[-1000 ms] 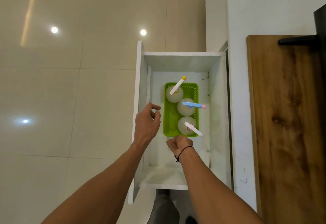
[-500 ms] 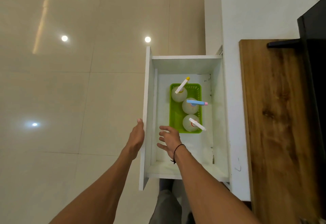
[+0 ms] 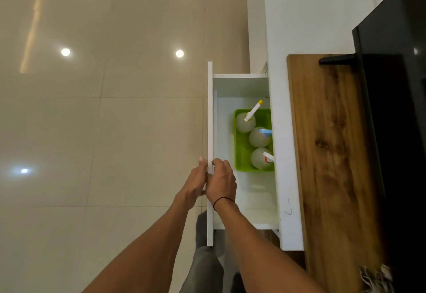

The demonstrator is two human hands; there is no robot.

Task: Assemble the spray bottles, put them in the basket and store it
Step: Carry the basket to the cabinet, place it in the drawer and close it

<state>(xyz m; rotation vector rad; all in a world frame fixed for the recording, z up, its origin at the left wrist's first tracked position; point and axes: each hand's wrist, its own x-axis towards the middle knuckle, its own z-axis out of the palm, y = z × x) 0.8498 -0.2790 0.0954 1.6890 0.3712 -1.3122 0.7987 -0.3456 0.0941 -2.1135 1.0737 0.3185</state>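
Your way into the drawer is open only at its near half, where the white floor lies bare. Farther in, the green basket with three spray bottles fills the right side, partly under the white counter edge.

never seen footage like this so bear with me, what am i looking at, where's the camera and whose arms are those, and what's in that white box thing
There is no machine here. The one picture comes from a wide-angle camera worn on a person's head, looking down, so the two bare arms are that person's own. The white box is a pulled-out white drawer of a cabinet, above a glossy beige tiled floor. Inside it sits a green plastic basket with three translucent spray bottles. The left hand presses the outside of the drawer's front panel and the right hand rests at its inner side; neither holds a bottle. A wooden board lies on the right.
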